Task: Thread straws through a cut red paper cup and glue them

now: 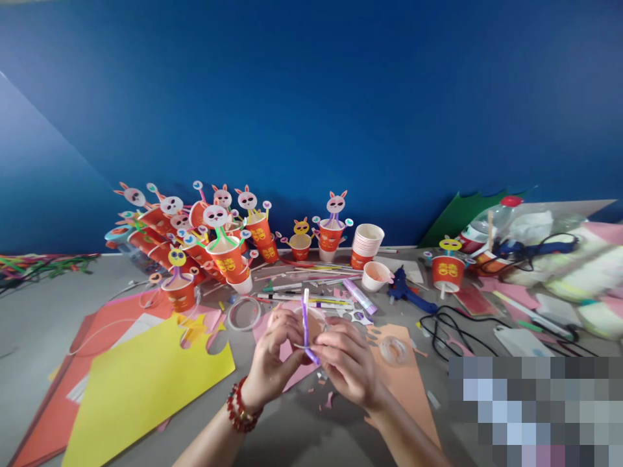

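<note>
Low in the middle, my left hand curls around a paper cup, whose pale inside faces me and whose outside is mostly hidden by my fingers. A thin purple straw-like strip with a white tip stands up at the near rim and bends at its lower end. My right hand is closed, its thumb and fingertips pinching at that bend beside the cup. Under the hands lie pink paper and small scraps.
Red cups with rabbit faces crowd the back left. Stacked paper cups and a blue glue gun with a black cable lie right of centre. Yellow paper covers the left; clear tape rests on orange paper.
</note>
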`<action>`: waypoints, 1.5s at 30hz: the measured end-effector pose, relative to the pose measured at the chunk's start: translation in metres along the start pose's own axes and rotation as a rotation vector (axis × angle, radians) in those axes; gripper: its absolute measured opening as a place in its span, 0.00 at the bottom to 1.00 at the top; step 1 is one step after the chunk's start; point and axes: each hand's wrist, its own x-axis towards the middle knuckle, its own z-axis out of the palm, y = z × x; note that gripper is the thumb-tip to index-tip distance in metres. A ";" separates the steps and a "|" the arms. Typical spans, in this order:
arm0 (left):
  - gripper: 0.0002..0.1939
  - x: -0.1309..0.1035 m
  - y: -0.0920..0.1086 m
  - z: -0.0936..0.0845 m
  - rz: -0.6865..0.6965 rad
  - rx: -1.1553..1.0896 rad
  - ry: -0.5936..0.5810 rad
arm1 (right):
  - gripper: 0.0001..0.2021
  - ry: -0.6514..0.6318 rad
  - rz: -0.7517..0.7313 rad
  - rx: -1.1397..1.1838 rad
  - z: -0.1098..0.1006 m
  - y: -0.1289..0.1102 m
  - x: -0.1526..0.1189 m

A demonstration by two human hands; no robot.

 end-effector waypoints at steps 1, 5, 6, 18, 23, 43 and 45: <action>0.07 -0.001 -0.001 0.000 -0.003 -0.011 -0.002 | 0.13 -0.002 0.000 0.001 0.000 0.000 0.000; 0.07 -0.004 -0.004 -0.001 -0.017 -0.040 -0.030 | 0.13 0.001 -0.018 0.009 -0.001 0.000 -0.001; 0.07 -0.004 -0.005 -0.001 -0.022 -0.045 -0.041 | 0.13 0.000 -0.020 0.008 -0.001 0.000 0.000; 0.07 -0.005 -0.009 -0.004 -0.081 -0.133 -0.066 | 0.17 0.156 0.064 -0.018 -0.004 -0.006 0.003; 0.14 -0.007 -0.016 -0.008 -0.255 -0.368 0.026 | 0.18 0.296 0.436 0.182 0.000 0.005 -0.007; 0.22 -0.021 -0.040 -0.001 -0.453 -0.772 0.081 | 0.29 -0.066 0.927 1.354 0.017 -0.003 -0.005; 0.22 -0.021 -0.039 -0.001 -0.457 -0.776 0.078 | 0.27 -0.051 0.953 1.325 0.017 -0.003 -0.005</action>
